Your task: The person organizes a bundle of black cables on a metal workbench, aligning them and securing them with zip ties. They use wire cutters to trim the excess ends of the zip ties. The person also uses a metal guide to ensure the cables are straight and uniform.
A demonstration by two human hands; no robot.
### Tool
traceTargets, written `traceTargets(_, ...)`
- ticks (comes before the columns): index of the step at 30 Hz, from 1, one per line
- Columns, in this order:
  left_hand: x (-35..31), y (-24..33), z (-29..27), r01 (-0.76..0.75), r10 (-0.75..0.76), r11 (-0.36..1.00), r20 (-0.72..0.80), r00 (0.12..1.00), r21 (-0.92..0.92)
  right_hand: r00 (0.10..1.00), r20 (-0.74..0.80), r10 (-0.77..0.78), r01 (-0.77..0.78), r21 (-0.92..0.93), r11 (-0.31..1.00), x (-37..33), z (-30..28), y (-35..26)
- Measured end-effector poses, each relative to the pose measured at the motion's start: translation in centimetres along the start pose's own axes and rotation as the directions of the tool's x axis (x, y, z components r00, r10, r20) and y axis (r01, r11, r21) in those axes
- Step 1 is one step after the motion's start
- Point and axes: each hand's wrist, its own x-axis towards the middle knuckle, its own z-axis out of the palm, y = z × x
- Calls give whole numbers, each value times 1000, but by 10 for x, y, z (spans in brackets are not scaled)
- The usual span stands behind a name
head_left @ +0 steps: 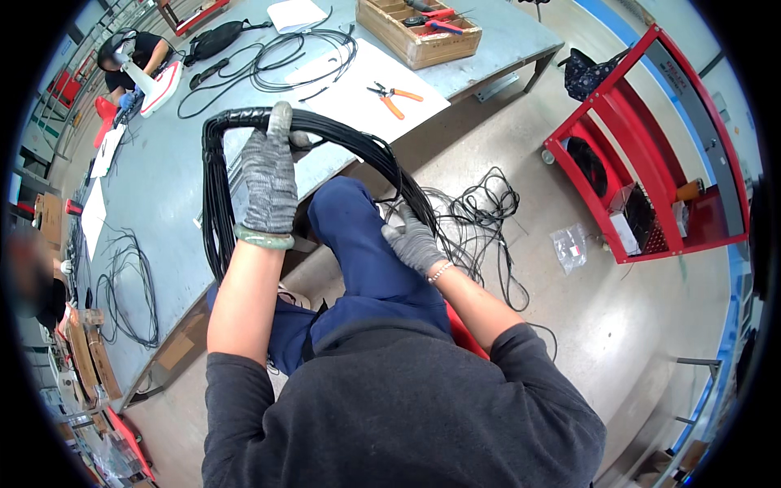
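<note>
A thick bundle of black cables arches across in front of me, with a sharp, tape-wrapped bend at its left end. My left hand, in a grey glove, is closed round the upper stretch near that bend, its fingers lying over the cables. Lower down, by my right knee, my right hand, gloved too, grips the same bundle; part of its fingers is hidden by the cables. Past it, loose cable ends spill in tangled loops onto the floor. From the bend, further strands hang down to the left of my left forearm.
On the grey table lie orange-handled wire strippers, a coiled black cable and another cable coil. A wooden tool box stands at the back. A red cart is at right, a plastic bag on the floor. Two people are at left.
</note>
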Motion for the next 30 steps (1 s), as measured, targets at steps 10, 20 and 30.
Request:
traceTargets(10,-17,-2,-1,15,-15,1000,29,999,3,816,573,-77,14,114,993,-20,-110,-66)
traceTargets(20,72,-39,-59,49,-53,997,-62,997,-66,-111,-978,176,-777,196,598,-533,-682,196)
traceTargets(30,1,-20,17,30,-44,992,112,993,122,288,-786,-547,-891,-429,147,-382,-782,32)
